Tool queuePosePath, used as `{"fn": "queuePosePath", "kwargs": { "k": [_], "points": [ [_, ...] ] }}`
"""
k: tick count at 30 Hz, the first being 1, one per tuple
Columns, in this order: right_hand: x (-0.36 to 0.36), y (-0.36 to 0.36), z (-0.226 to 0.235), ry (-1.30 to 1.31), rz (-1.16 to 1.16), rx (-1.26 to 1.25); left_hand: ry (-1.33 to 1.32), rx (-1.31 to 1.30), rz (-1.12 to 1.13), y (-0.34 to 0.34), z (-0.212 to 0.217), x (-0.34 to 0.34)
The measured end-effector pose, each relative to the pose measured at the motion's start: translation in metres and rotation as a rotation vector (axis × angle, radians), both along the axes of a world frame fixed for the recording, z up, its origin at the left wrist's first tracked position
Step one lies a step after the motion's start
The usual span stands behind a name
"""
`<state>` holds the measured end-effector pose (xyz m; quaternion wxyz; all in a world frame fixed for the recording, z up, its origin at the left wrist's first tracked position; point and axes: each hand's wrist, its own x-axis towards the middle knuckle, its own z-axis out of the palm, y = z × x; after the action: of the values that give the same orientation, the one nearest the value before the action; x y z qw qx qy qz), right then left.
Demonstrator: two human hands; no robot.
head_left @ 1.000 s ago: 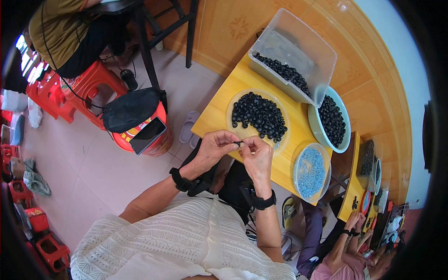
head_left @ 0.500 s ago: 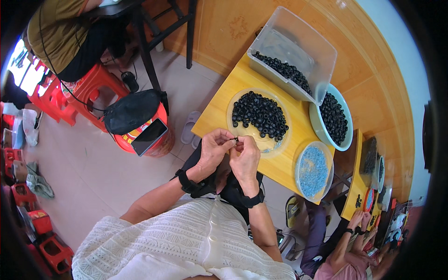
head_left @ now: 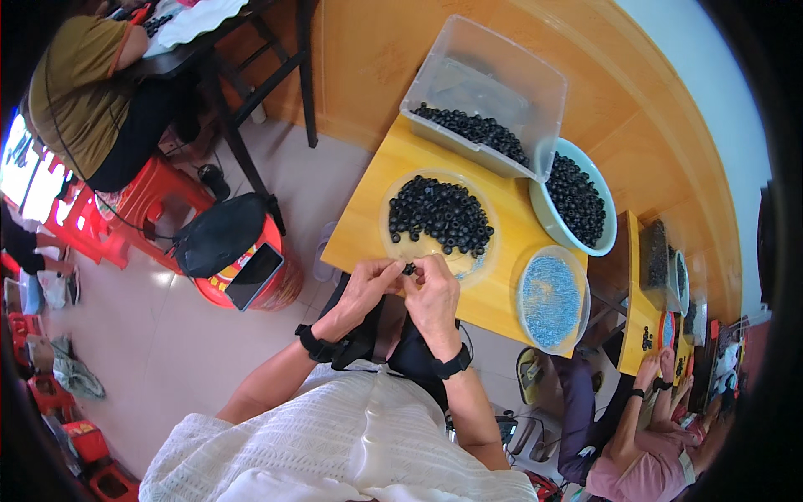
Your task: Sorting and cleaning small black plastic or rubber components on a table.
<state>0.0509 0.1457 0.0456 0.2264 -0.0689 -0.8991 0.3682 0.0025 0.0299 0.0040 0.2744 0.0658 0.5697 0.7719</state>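
Observation:
A small round black plastic piece [head_left: 409, 268] is pinched between my two hands, over the near edge of the yellow table. My left hand [head_left: 373, 289] has its thumb and fingertips pressed on one side of it. My right hand [head_left: 434, 294] closes on the other side, fingers curled. Just beyond the fingertips is a shallow clear dish [head_left: 390, 219] heaped with similar black pieces [head_left: 443, 213]. Small light-blue bits lie at that dish's near right edge. Another round clear dish [head_left: 584, 303], to the right, holds many thin light-blue pieces [head_left: 549, 301].
A clear plastic bin [head_left: 548, 92] and a pale green basin [head_left: 613, 219], both with black pieces, stand at the table's far side. Left, a red bucket [head_left: 288, 280] carries a black bag [head_left: 219, 234] and phone [head_left: 256, 276]. Other people sit upper left and lower right.
The whole view has shifted slightly, so the table and bins sit farther left. The black piece shows more plainly between my fingers, and both hands keep their pinch.

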Motion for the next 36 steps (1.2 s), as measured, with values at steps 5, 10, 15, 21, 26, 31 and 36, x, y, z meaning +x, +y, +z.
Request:
{"fn": "queuePosePath", "kwargs": {
  "k": [5,10,15,21,26,31,36],
  "points": [
    [0.004,0.004,-0.001,-0.007,0.026,0.095,0.140,-0.137,-0.147,-0.002,0.000,0.000],
    [0.004,0.001,0.003,0.034,0.031,0.072,0.028,-0.068,-0.098,-0.001,0.010,0.007],
    [0.007,0.012,-0.002,0.081,0.026,0.055,0.022,-0.075,-0.080,0.013,0.010,0.006],
    [0.010,0.036,0.011,0.083,0.006,0.043,0.026,-0.094,-0.104,0.017,0.030,0.003],
    [-0.005,0.129,0.027,-0.040,-0.194,-0.020,0.035,-0.209,0.082,-0.003,0.011,-0.018],
    [-0.032,0.257,0.074,0.019,-0.530,0.416,0.034,-0.243,0.113,-0.010,0.005,-0.017],
    [-0.030,0.279,0.091,0.160,-0.490,0.275,0.071,-0.231,0.067,-0.005,-0.007,-0.026]
  ]
}}
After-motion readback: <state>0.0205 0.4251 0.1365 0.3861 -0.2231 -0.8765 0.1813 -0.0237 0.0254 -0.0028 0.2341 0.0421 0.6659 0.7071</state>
